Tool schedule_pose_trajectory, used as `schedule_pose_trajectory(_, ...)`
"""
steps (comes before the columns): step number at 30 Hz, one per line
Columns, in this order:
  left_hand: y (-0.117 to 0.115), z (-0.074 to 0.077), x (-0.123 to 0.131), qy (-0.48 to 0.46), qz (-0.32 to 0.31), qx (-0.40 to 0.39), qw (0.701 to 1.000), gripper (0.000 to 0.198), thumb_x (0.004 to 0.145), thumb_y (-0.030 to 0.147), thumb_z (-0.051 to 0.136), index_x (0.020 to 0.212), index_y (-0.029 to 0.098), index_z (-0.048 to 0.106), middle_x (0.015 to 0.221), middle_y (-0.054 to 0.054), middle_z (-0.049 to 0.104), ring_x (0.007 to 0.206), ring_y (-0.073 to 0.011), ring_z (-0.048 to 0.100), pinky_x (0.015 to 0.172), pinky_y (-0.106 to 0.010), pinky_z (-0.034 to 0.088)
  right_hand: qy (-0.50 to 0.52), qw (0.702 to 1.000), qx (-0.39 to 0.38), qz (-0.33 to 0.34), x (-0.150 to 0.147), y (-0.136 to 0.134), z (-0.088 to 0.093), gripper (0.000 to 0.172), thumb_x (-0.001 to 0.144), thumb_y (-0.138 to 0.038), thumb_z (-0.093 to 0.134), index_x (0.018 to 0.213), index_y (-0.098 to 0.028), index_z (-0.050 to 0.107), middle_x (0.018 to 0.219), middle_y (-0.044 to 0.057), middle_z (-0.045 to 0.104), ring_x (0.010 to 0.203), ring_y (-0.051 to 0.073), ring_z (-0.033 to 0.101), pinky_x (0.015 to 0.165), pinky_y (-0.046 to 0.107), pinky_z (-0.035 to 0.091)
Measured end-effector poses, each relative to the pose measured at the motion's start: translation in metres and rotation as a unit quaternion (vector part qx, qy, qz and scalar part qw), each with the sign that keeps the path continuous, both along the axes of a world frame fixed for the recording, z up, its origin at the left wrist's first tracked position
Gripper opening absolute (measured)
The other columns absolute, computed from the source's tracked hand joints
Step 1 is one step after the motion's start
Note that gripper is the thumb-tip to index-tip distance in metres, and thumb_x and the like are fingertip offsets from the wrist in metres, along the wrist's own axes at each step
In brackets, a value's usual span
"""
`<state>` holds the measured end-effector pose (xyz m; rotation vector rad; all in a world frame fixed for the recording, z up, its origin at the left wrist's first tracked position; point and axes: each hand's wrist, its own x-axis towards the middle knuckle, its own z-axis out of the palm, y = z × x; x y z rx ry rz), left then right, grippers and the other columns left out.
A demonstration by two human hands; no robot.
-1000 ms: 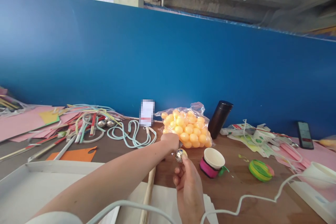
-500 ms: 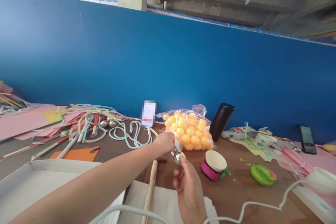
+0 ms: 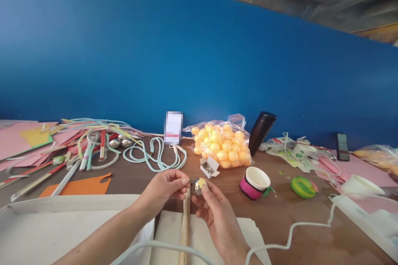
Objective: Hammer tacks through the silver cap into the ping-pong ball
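My right hand (image 3: pixel 217 217) holds a shiny silver ball (image 3: pixel 196 188) between thumb and fingers; a pale yellow patch shows on its top. My left hand (image 3: pixel 169 186) is pinched closed at the ball's left side. Whatever lies between its fingertips is too small to make out. Just beyond both hands, a small open white box (image 3: pixel 209 167) contains small metal pieces. Below the ball, a wooden handle (image 3: pixel 185 232) lies across white sheets (image 3: pixel 166 236).
Behind the box sits a clear bag of orange balls (image 3: pixel 224 145), beside a black bottle (image 3: pixel 262 132). A paper cup with a pink band (image 3: pixel 255 183) and green tape rolls (image 3: pixel 303 187) are to the right. A white tray (image 3: pixel 77 201) is at left; a white cable (image 3: pixel 292 236) crosses the front.
My left hand has drawn back from the small box to the silver ball, uncovering the box. My right hand has shifted slightly left with the ball. The view has tilted down.
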<state>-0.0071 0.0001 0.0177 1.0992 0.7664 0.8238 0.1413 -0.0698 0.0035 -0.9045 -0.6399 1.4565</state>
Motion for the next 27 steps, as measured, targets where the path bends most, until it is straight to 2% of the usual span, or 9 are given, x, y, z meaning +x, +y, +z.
schedule_pose_trajectory(3, 0.002, -0.014, -0.003, -0.047, -0.010, -0.052, 0.998, 0.020, 0.072, 0.031, 0.065, 0.072, 0.013, 0.056, 0.072, -0.003, 0.063, 0.063, -0.0088, 0.058, 0.061, -0.020, 0.048, 0.016, 1.000, -0.009, 0.003, 0.001, 0.004, -0.004, 0.031, 0.085, -0.029, 0.058, 0.114, -0.018, 0.056, 0.101, 0.008, 0.066, 0.083, 0.014, 0.062, 0.057, 0.018, 0.046)
schedule_pose_trajectory(5, 0.003, -0.019, -0.002, -0.077, -0.014, -0.057, 0.995, 0.019, 0.073, 0.029, 0.066, 0.072, 0.013, 0.055, 0.076, -0.004, 0.064, 0.065, -0.0093, 0.058, 0.061, -0.020, 0.048, 0.028, 1.000, -0.014, -0.006, 0.001, 0.006, -0.006, 0.034, 0.085, -0.028, 0.058, 0.118, -0.018, 0.053, 0.104, 0.009, 0.065, 0.086, 0.014, 0.062, 0.058, 0.018, 0.047)
schedule_pose_trajectory(10, 0.004, -0.019, -0.001, -0.119, -0.029, -0.052, 0.991, 0.017, 0.074, 0.026, 0.065, 0.070, 0.012, 0.056, 0.067, 0.000, 0.059, 0.054, -0.0056, 0.053, 0.055, -0.018, 0.046, 0.047, 0.999, -0.022, -0.014, 0.002, 0.006, -0.008, 0.038, 0.086, -0.024, 0.058, 0.123, -0.019, 0.049, 0.103, 0.008, 0.066, 0.086, 0.014, 0.062, 0.062, 0.021, 0.049)
schedule_pose_trajectory(18, -0.003, -0.019, 0.001, -0.075, -0.036, -0.051, 0.995, 0.020, 0.071, 0.029, 0.068, 0.068, 0.012, 0.059, 0.061, 0.000, 0.059, 0.046, -0.0061, 0.050, 0.047, -0.020, 0.044, 0.084, 0.996, -0.028, -0.008, 0.000, 0.005, -0.006, 0.032, 0.086, -0.022, 0.057, 0.118, -0.021, 0.053, 0.101, 0.006, 0.067, 0.084, 0.014, 0.063, 0.061, 0.020, 0.047)
schedule_pose_trajectory(23, -0.004, -0.013, 0.001, -0.101, -0.047, -0.082, 0.990, 0.017, 0.071, 0.026, 0.068, 0.069, 0.011, 0.059, 0.063, 0.000, 0.060, 0.049, -0.0051, 0.052, 0.050, -0.018, 0.045, 0.040, 0.999, 0.003, 0.026, -0.002, 0.005, -0.008, 0.027, 0.085, -0.021, 0.059, 0.111, -0.016, 0.058, 0.101, 0.009, 0.065, 0.084, 0.017, 0.061, 0.067, 0.026, 0.044)
schedule_pose_trajectory(27, -0.006, -0.010, 0.000, -0.108, -0.065, -0.089, 0.988, 0.017, 0.072, 0.026, 0.068, 0.074, 0.010, 0.062, 0.068, -0.002, 0.061, 0.054, -0.0064, 0.055, 0.054, -0.020, 0.047, -0.057, 0.998, 0.003, 0.001, 0.000, 0.004, -0.012, 0.035, 0.081, -0.022, 0.064, 0.115, -0.018, 0.057, 0.095, 0.005, 0.064, 0.073, 0.013, 0.056, 0.062, 0.025, 0.041)
